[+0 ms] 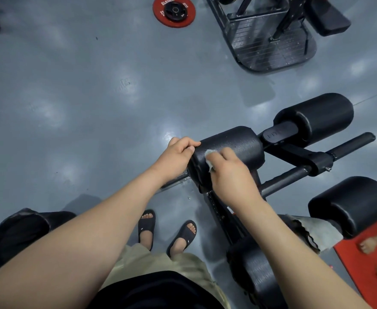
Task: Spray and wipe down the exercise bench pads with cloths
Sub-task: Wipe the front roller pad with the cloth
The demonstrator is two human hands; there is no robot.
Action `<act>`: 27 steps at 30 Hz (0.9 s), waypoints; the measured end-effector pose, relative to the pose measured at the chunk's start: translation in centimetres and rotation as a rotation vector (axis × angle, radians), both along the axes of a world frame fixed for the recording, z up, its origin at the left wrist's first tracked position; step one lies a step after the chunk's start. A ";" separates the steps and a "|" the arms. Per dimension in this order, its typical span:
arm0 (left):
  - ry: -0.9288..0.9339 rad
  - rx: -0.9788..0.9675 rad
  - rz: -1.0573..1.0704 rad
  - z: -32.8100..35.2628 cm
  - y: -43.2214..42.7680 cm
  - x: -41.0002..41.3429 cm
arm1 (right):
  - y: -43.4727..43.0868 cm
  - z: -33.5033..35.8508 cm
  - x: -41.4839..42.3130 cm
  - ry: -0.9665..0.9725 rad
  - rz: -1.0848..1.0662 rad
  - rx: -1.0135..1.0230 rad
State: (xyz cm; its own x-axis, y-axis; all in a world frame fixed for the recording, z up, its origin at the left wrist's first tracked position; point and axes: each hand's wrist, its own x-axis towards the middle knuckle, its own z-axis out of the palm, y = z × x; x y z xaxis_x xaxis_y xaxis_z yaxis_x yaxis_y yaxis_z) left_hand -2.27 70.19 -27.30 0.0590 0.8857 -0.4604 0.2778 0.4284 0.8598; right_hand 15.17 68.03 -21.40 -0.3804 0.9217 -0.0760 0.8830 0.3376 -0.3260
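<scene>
View from above, down a person's two bare forearms to a black exercise bench (317, 161) on a glossy grey floor (82, 97). The left hand (179, 152) grips the left end of a black foam roller (239, 143), with fingers curled over its edge and the thumb on top. The right hand (230, 170) is closed around a small white cloth (210, 156), which is bunched under the fingers and pressed to the top of the same roller, just beside the left hand. A second roller (317, 117) sits beyond it to the right, on the far side of the bench's centre bracket. A rounded black pad (350, 204) lies nearer on the right. Another black pad (256, 270) shows at the bottom, partly hidden by the right forearm. A pale towel (317, 230) is draped between those two pads. Below the arms are the person's feet in black sandals (147, 228). A red mat (361, 264) lies at the lower right edge, with someone else's bare toes on it. A red weight plate (174, 11) lies flat on the floor at the top. The dark metal footplate (272, 45) of another machine stands at the top right.
</scene>
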 end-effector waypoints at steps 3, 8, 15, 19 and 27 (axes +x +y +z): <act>-0.002 0.006 -0.007 0.2 0.1 0.0 | 1.1 0.1 1.8 0.007 -0.047 0.001; 0.010 0.023 -0.013 0.3 0.1 0.0 | 3.4 0.1 4.2 -0.042 -0.332 0.057; 0.044 0.018 -0.033 0.6 0.0 0.0 | 1.6 0.4 2.7 0.084 -0.186 -0.070; 0.061 0.018 -0.030 0.9 0.0 0.0 | 3.3 1.4 4.7 0.116 -0.455 -0.080; 0.096 0.029 -0.024 1.0 -0.1 0.3 | 1.8 0.7 4.1 0.140 -0.283 -0.180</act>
State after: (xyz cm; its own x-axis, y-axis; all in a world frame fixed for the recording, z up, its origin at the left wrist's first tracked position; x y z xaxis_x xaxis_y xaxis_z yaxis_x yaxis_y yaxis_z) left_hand -1.94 70.09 -26.28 0.0370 0.8975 -0.4395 0.3689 0.3964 0.8407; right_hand 19.25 69.79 -20.71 -0.1298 0.9686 -0.2120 0.8762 0.0120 -0.4819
